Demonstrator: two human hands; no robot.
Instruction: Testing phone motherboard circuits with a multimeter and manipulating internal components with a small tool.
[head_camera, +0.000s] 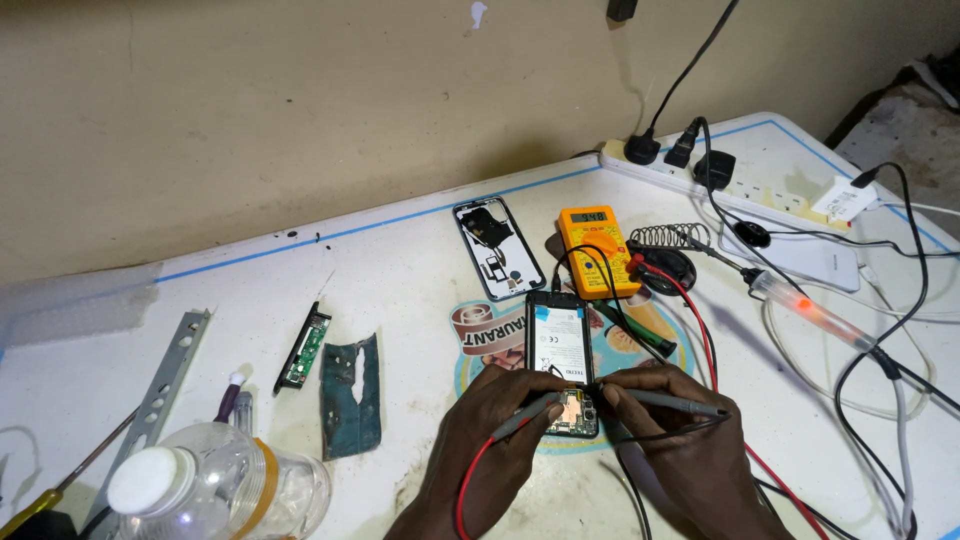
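1. Here, the left hand (490, 420) and right hand (680, 430) each have fingers closed around a light, stiff multimeter probe (525, 418).
2. Between the fingertips, on the desk (400, 260), lies the opened phone (562, 362): fragile, best held by its edges.

I saw a white table (400, 270) edged with a thin blue line. The multimeter (597, 250) was orange-yellow, its leads red (700, 330) and black (612, 300). The opened phone (560, 362) showed a white battery in a black frame. The soldering iron (815, 312) glowed orange. The far wall (300, 110) was beige.
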